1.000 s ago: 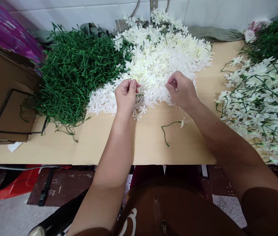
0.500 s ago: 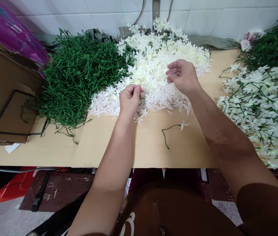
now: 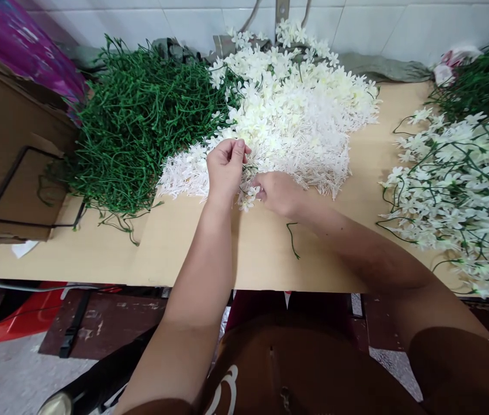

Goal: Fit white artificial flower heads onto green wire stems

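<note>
My left hand (image 3: 226, 167) is closed in a pinch at the front of a pile of white artificial flower heads (image 3: 283, 109). Small white artificial flowers (image 3: 247, 199) with bits of green hang just below its fingertips and seem to be held there. My right hand (image 3: 282, 193) is beside them, its fingers curled in and close to these blossoms. What lies between its fingertips is hidden. On the table in front of my right forearm, a green stem (image 3: 292, 239) shows in part.
A heap of green plastic stems (image 3: 149, 121) lies to the left. Stemmed white flowers (image 3: 464, 190) are piled at the right, with more green stems (image 3: 486, 80) behind. A cardboard box (image 3: 15, 138) with a black wire frame (image 3: 15, 181) stands at the far left of the table (image 3: 184, 248).
My right hand has come down and left from above the white pile to beside my left hand. My left hand has barely moved. My forearm now covers the loose flower's head.
</note>
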Demonstrator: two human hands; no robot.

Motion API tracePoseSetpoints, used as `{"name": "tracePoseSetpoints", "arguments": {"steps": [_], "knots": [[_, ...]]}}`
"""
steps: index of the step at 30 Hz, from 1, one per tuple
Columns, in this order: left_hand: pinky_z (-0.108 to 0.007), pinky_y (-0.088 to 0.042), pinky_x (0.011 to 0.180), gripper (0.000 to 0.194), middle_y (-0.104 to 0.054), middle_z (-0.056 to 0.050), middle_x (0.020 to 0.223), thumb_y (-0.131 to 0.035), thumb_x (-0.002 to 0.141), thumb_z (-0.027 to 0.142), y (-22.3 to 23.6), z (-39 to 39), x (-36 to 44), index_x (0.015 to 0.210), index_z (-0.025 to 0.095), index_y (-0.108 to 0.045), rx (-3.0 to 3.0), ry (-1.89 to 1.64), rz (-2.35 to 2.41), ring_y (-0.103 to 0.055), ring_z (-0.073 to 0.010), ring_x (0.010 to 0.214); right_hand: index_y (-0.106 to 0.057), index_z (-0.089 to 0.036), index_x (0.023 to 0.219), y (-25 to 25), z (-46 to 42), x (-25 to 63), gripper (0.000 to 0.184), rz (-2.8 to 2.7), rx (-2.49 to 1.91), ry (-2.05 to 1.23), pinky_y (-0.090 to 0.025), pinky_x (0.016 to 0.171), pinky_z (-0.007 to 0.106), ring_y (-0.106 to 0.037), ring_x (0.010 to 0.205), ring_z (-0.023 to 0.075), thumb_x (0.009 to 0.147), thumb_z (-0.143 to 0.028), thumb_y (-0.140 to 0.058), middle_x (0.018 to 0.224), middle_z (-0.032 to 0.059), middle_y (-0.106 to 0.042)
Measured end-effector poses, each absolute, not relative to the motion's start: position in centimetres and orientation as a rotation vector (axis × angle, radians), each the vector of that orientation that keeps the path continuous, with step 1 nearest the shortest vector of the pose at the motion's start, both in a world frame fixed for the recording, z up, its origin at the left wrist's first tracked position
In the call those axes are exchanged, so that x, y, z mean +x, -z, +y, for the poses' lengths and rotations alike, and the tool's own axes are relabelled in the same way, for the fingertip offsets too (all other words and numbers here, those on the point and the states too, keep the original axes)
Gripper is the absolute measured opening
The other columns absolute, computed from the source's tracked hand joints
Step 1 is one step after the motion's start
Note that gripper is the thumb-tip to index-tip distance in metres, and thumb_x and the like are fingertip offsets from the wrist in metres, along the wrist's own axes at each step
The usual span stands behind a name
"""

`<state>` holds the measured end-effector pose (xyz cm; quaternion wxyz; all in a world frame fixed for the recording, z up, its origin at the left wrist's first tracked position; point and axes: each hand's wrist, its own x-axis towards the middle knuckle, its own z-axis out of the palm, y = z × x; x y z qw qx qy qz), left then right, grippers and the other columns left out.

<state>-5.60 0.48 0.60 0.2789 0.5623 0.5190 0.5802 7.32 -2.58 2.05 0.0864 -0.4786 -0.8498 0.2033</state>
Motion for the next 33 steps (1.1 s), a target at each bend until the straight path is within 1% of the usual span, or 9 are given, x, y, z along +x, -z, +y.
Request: {"name": "tracePoseSetpoints", "arguments": {"steps": [2, 6, 9, 13, 16, 18, 24, 29, 33], "knots": [[-0.024, -0.036, 0.052, 0.031, -0.051, 0.002, 0.053, -0.057, 0.088, 0.042, -0.4, 0.6, -5.6, 0.065, 0.02, -0.059, 1.517, -1.554, 1.386, -0.045, -0.0084, 0.052, -0.069, -0.01, 0.091, -1.8, -2.3, 7.2, 0.02, -2.549, -1.469, -0.588, -0.04, 0.069, 0.03, -0.065, 0.085, 0.0231, 0.081, -0.006, -0.052, 0.093, 0.0138, -0.072], [-0.023, -0.036, 0.052, 0.033, -0.05, 0.002, 0.054, -0.059, 0.086, 0.046, -0.2, 0.7, -5.8, 0.066, 0.019, -0.06, 1.56, -1.484, 1.35, -0.043, -0.0085, 0.051, -0.066, -0.013, 0.084, -2.3, -1.9, 8.1, 0.016, -2.386, -1.441, -0.619, -0.037, 0.065, 0.029, -0.059, 0.073, 0.0174, 0.081, -0.007, -0.051, 0.082, 0.0076, -0.069], [-0.024, -0.037, 0.054, 0.036, -0.052, 0.002, 0.056, -0.06, 0.084, 0.049, -0.4, 0.3, -5.6, 0.066, 0.018, -0.06, 1.638, -1.321, 1.265, -0.045, -0.0091, 0.054, -0.062, -0.015, 0.076, -3.3, -1.5, 9.6, 0.008, -2.178, -1.439, -0.642, -0.036, 0.064, 0.027, -0.052, 0.066, 0.013, 0.08, -0.01, -0.057, 0.072, 0.0022, -0.063], [-0.023, -0.038, 0.055, 0.036, -0.056, 0.001, 0.063, -0.064, 0.078, 0.053, -0.6, -0.7, -4.5, 0.072, 0.017, -0.062, 1.704, -1.116, 1.113, -0.047, -0.0095, 0.058, -0.055, -0.016, 0.067, -4.3, -1.3, 11.9, 0.012, -1.933, -1.436, -0.755, -0.036, 0.062, 0.027, -0.045, 0.06, 0.0098, 0.076, -0.01, -0.061, 0.062, -0.0026, -0.053], [-0.023, -0.035, 0.053, 0.034, -0.054, 0.003, 0.062, -0.07, 0.073, 0.05, -0.2, -1.0, -3.5, 0.077, 0.017, -0.063, 1.666, -1.085, 1.1, -0.045, -0.0086, 0.056, -0.054, -0.016, 0.068, -3.8, -1.4, 12.8, 0.012, -1.799, -1.363, -0.857, -0.036, 0.06, 0.026, -0.044, 0.058, 0.0084, 0.076, -0.01, -0.062, 0.062, -0.0036, -0.052], [-0.022, -0.033, 0.052, 0.032, -0.053, 0.003, 0.06, -0.072, 0.071, 0.047, 0.2, -0.9, -3.1, 0.075, 0.017, -0.063, 1.614, -1.095, 1.127, -0.043, -0.0082, 0.054, -0.054, -0.016, 0.068, -3.2, -1.3, 13.0, 0.012, -1.722, -1.324, -0.885, -0.037, 0.059, 0.026, -0.044, 0.057, 0.0078, 0.075, -0.011, -0.062, 0.062, -0.0038, -0.052], [-0.023, -0.03, 0.048, 0.04, -0.051, 0.002, 0.051, -0.073, 0.069, 0.049, 0.1, -0.6, -2.9, 0.056, 0.016, -0.055, 1.434, -1.081, 1.22, -0.039, -0.0072, 0.048, -0.051, -0.018, 0.072, -2.2, -0.9, 13.0, 0.012, -1.606, -1.169, -0.848, -0.037, 0.056, 0.026, -0.043, 0.055, 0.0075, 0.076, -0.012, -0.062, 0.061, -0.005, -0.049], [-0.023, -0.034, 0.049, 0.04, -0.056, 0.001, 0.054, -0.075, 0.069, 0.05, -0.8, -1.2, -2.7, 0.057, 0.016, -0.057, 1.395, -1.023, 1.191, -0.044, -0.0079, 0.05, -0.051, -0.019, 0.075, -1.8, -1.0, 12.8, 0.01, -1.676, -1.045, -0.71, -0.04, 0.06, 0.026, -0.046, 0.06, 0.0086, 0.076, -0.013, -0.06, 0.066, -0.0041, -0.05], [-0.023, -0.043, 0.057, 0.033, -0.061, 0.0, 0.059, -0.074, 0.071, 0.043, -1.4, -1.7, -2.4, 0.06, 0.016, -0.059, 1.369, -0.956, 1.122, -0.052, -0.0091, 0.056, -0.05, -0.02, 0.075, -1.0, -0.6, 12.8, 0.009, -1.726, -1.023, -0.564, -0.042, 0.064, 0.027, -0.048, 0.065, 0.0102, 0.077, -0.016, -0.058, 0.071, -0.0026, -0.052]]}}
